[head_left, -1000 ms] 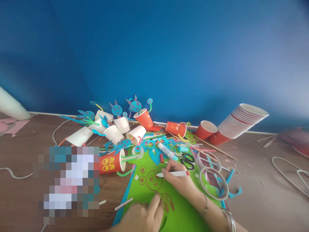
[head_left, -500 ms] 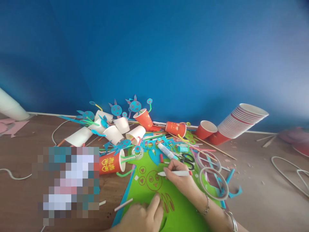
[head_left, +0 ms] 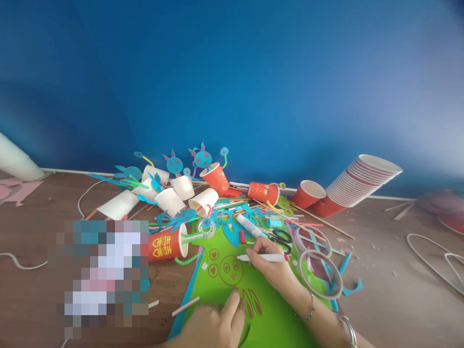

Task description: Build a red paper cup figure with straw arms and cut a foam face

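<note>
My right hand (head_left: 270,263) grips a white marker (head_left: 270,258) with a red end, its tip at the right eye of a round face drawn on green paper (head_left: 286,321). Two small circles with hearts are drawn left of that face, and long ear shapes below it. My left hand (head_left: 217,319) rests on the lower part of the sheet, fingers partly bent, index finger extended beside the ears. Close above my right hand lie black-handled scissors (head_left: 282,237), a red marker cap (head_left: 242,237) and a glue tube (head_left: 251,226).
Paper cups with blue paper animals (head_left: 174,165) lie along the blue wall. A red cup (head_left: 167,243) with yellow characters lies left of the sheet. Tape rolls (head_left: 321,294) lie at right, below a leaning cup stack (head_left: 358,183). A blurred-out patch covers the lower left.
My right hand and the marker have shifted very slightly upward at the drawn face's eye. My left hand stays in place on the paper.
</note>
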The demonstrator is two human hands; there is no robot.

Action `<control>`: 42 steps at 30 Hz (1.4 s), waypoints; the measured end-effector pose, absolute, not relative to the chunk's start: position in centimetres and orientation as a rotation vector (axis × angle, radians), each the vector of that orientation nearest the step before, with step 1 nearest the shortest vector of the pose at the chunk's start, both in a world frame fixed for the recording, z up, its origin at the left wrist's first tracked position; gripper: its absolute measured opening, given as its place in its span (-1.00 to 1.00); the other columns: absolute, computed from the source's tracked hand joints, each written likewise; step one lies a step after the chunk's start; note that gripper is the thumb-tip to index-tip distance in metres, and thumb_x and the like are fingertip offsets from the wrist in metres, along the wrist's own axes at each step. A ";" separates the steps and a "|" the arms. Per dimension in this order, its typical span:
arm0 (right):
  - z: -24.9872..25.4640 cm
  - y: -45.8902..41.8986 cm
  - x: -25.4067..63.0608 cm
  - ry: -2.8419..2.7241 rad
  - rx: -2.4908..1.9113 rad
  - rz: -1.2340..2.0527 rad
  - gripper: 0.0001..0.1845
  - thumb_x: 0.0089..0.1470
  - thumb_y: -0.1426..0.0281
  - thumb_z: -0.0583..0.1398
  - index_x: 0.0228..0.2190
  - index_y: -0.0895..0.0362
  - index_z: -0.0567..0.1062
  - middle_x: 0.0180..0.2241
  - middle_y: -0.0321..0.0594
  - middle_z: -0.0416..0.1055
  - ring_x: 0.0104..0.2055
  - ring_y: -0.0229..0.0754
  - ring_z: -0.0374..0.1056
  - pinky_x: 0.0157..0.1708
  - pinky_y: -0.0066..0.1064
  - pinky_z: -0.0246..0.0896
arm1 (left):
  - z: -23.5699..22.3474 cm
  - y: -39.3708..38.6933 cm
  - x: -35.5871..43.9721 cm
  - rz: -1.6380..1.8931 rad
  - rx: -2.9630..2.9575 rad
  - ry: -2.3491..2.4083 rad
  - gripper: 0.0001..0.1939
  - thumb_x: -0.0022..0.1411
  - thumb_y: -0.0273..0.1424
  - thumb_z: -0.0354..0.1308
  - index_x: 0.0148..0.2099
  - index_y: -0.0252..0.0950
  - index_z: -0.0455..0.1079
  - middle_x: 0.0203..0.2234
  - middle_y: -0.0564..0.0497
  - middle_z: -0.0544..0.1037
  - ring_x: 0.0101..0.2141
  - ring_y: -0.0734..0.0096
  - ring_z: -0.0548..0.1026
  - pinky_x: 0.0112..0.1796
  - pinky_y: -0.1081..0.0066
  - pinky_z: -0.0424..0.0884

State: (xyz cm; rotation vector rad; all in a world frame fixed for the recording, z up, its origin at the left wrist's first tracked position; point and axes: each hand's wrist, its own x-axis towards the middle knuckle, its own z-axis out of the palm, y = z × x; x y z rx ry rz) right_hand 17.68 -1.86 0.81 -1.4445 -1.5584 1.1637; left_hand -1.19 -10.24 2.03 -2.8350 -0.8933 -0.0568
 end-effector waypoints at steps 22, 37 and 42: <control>0.8 -1.9 17.7 -1.548 -1.469 1.183 -0.72 -0.12 0.34 0.20 -0.68 0.05 0.19 -0.72 -0.44 0.13 -0.65 -0.34 -0.02 -0.65 -0.46 -0.12 | 1.9 -10.2 -1.2 0.033 -2.889 -0.888 -0.68 0.24 -0.54 0.00 0.03 -0.48 0.37 -0.06 -0.30 0.54 -0.65 0.48 0.50 -0.70 0.52 0.40; 1.4 -2.4 16.7 -1.597 -1.315 1.276 -0.77 -0.03 0.32 0.25 -0.57 0.06 0.28 -0.66 -0.39 0.20 -0.62 -0.31 0.06 -0.64 -0.44 -0.04 | 1.4 -10.4 -1.1 -0.057 -2.880 -0.931 -0.68 0.24 -0.58 -0.10 -0.02 -0.47 0.37 -0.11 -0.30 0.54 -0.67 0.44 0.47 -0.73 0.48 0.39; 0.8 -2.3 16.7 -1.626 -1.357 1.276 -0.77 -0.04 0.38 0.24 -0.59 0.07 0.28 -0.67 -0.41 0.20 -0.63 -0.33 0.07 -0.65 -0.46 -0.04 | 1.6 -10.4 -1.1 -0.042 -2.877 -0.915 -0.72 0.24 -0.56 -0.03 -0.03 -0.49 0.37 -0.12 -0.30 0.55 -0.69 0.46 0.46 -0.73 0.48 0.37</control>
